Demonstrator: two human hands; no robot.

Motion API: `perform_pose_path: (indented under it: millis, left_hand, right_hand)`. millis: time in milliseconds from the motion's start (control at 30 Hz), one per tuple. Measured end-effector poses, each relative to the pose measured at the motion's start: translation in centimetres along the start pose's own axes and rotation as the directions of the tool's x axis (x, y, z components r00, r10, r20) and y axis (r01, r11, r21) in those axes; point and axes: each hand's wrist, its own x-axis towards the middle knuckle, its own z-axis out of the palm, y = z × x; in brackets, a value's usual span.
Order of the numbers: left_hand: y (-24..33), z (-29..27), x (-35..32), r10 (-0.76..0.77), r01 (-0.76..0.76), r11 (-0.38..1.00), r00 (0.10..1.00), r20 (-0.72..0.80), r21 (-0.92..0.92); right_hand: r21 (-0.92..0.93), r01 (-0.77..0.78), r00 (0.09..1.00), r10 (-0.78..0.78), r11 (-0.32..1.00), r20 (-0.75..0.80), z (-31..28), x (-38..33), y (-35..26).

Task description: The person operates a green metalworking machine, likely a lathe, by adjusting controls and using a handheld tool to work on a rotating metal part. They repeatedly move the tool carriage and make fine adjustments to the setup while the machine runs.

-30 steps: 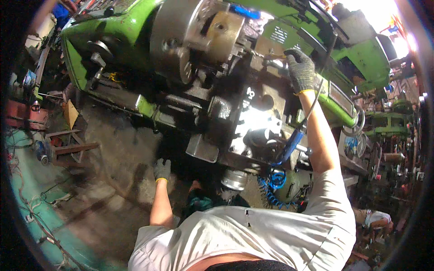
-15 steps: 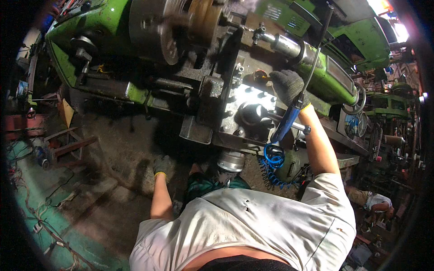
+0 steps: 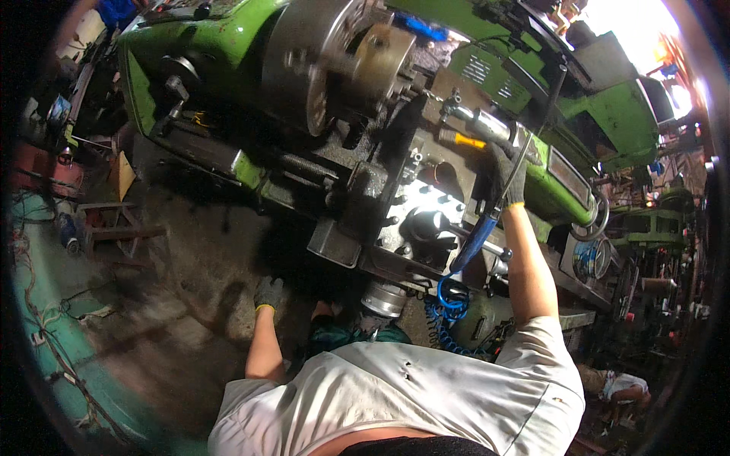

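My right hand (image 3: pixel 505 176), in a dark grey glove with a yellow cuff, reaches over the lathe carriage beside the tailstock (image 3: pixel 544 159). It is closed on a brush (image 3: pixel 465 140) with a yellow handle, its brownish head pointing left toward the chuck (image 3: pixel 312 68). A long thin rod with a blue handle (image 3: pixel 477 242) crosses in front of this hand. Below the brush, a small dark round pot (image 3: pixel 443 177) stands by the bright tool post (image 3: pixel 427 223). My left hand (image 3: pixel 268 293), also gloved, hangs low away from the machine with its fingers extended and nothing in it.
The chuck holds a brownish round workpiece (image 3: pixel 384 61) and looks blurred. A lever with a dark knob (image 3: pixel 506 253) sticks out from the tool post. A blue coiled hose (image 3: pixel 450 305) hangs below the carriage. A metal stand (image 3: pixel 125 232) is at left; another person (image 3: pixel 623 387) is at far right.
My right hand has moved from above the small pot to beside the tailstock, and the yellow-handled brush now shows in it. The whole view has shifted, placing the lathe lower and farther right.
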Motion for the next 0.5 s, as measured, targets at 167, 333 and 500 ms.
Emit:
perform_pose_path:
  millis: [167,333,500]
  left_hand:
    - [5.9,-6.7,-6.4,-0.162,0.153,0.949,0.987,-0.011,-0.275]
    - [6.4,-8.5,-10.0,-0.242,0.226,0.907,0.970,0.000,-0.355]
    - [5.5,-7.1,-10.8,-0.250,0.239,0.904,0.968,0.013,-0.355]
  right_hand:
    - [-0.238,0.281,0.941,-0.316,0.929,-0.122,3.5,7.5,1.9]
    - [-0.208,0.211,0.960,-0.243,0.955,-0.140,6.4,8.6,-5.6]
    - [-0.208,0.101,0.989,-0.122,0.973,-0.089,6.2,8.6,-6.6]
